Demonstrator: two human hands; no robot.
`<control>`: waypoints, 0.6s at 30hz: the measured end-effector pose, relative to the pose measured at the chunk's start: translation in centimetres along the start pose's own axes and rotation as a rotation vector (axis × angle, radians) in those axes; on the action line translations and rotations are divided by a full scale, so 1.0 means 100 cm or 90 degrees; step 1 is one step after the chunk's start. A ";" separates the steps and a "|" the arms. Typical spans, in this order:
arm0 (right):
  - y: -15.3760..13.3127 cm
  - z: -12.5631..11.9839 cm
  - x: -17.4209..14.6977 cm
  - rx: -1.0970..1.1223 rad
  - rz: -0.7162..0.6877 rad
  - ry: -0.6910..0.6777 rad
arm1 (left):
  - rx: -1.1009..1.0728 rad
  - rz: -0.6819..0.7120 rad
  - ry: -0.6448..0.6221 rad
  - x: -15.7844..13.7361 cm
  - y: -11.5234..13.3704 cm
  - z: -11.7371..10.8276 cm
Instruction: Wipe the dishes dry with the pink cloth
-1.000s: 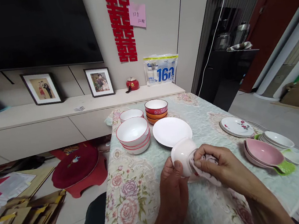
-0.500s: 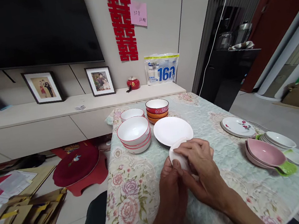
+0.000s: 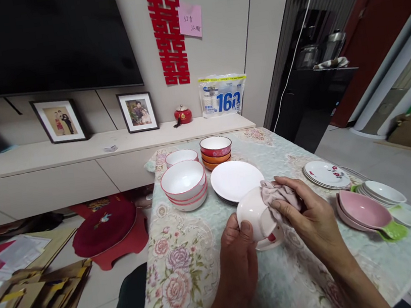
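Note:
A small white bowl (image 3: pixel 250 213), tilted with its underside and foot ring facing me, is gripped at its left rim by my left hand (image 3: pixel 237 251), thumb on the outside. My right hand (image 3: pixel 311 215) pinches a crumpled pale pink-grey cloth (image 3: pixel 276 196) that touches the bowl's upper right side. Below the bowl, mostly covered by it, shows the edge of a white dish (image 3: pixel 274 240) with a red mark. Just behind the bowl lies a stack of plates topped by a large white plate (image 3: pixel 235 179).
White red-rimmed bowls (image 3: pixel 183 180) stand stacked at left, with red and orange bowls (image 3: pixel 216 147) behind. Toward the right are flower-patterned plates (image 3: pixel 325 174), pink bowls (image 3: pixel 366 208) and small white bowls (image 3: pixel 384 191). A floral cloth covers the table (image 3: pixel 189 258); a red stool (image 3: pixel 105 234) stands to its left.
My right hand has moved right, away from the left hand, and the cloth in it now shows. The bowl has turned, so its underside and foot ring are visible.

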State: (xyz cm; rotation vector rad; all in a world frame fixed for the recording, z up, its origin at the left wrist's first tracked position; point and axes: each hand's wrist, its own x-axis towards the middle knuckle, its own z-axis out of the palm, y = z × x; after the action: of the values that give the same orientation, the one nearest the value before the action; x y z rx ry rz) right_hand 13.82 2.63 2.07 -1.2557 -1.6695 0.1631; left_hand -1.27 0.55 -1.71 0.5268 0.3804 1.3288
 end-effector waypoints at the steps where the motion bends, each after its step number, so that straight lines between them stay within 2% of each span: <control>1: -0.001 0.001 0.000 0.000 -0.002 0.006 | 0.017 0.003 0.002 -0.001 -0.002 -0.001; 5: -0.016 0.005 -0.005 -0.024 -0.102 -0.002 | 0.134 0.032 -0.011 -0.002 -0.011 -0.008; 8: -0.037 0.009 -0.012 -0.048 -0.191 -0.058 | 0.216 0.053 -0.029 -0.003 -0.014 -0.012; 11: -0.045 0.011 -0.014 -0.061 -0.233 -0.091 | 0.258 0.067 -0.044 -0.004 -0.013 -0.013; 14: -0.027 0.011 -0.008 -0.027 -0.196 -0.057 | 0.282 0.054 -0.059 -0.005 -0.014 -0.016; 18: 0.011 0.007 0.003 0.040 -0.042 -0.004 | 0.282 0.043 -0.074 -0.005 -0.016 -0.019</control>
State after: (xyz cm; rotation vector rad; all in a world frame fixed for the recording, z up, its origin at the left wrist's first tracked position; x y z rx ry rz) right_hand 13.98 3.67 1.26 -1.1533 -1.6964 0.1774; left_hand -1.15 0.10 -4.17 0.9896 0.5687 1.2732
